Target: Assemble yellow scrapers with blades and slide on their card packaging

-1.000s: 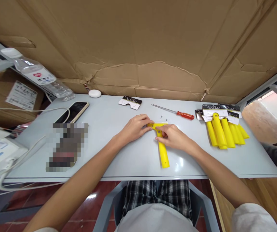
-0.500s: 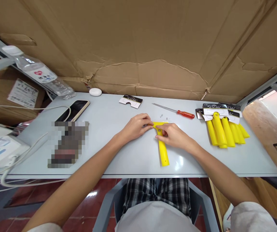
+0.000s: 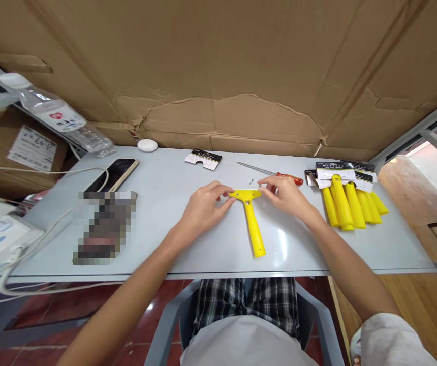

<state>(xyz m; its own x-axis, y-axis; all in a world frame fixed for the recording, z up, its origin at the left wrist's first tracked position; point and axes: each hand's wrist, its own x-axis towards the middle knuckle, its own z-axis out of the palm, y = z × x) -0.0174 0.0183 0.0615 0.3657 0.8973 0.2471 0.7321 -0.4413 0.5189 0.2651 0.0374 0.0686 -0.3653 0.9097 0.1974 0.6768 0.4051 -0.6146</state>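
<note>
A yellow T-shaped scraper (image 3: 254,229) lies on the desk, its head away from me and its handle pointing toward me. My left hand (image 3: 206,206) pinches the left end of the head between thumb and fingers. At the right end, my right hand (image 3: 287,195) has its thumb and forefinger close together by a tiny part; whether they grip it is too small to make out. Several tiny screws (image 3: 251,181) rest just beyond the head. Behind my right hand lies a screwdriver with a red handle (image 3: 298,181), partly covered by the fingers.
Several yellow handles (image 3: 343,203) with black-and-white cards lie at the right. A loose card (image 3: 203,159) and a white oval object (image 3: 147,145) are at the back. Left are a phone (image 3: 115,175), a bottle (image 3: 62,119), cables and a white box (image 3: 3,239).
My right hand has moved off the scraper's neck to the right end of its head, near the screws. My left hand still holds the left end. The view has shifted slightly.
</note>
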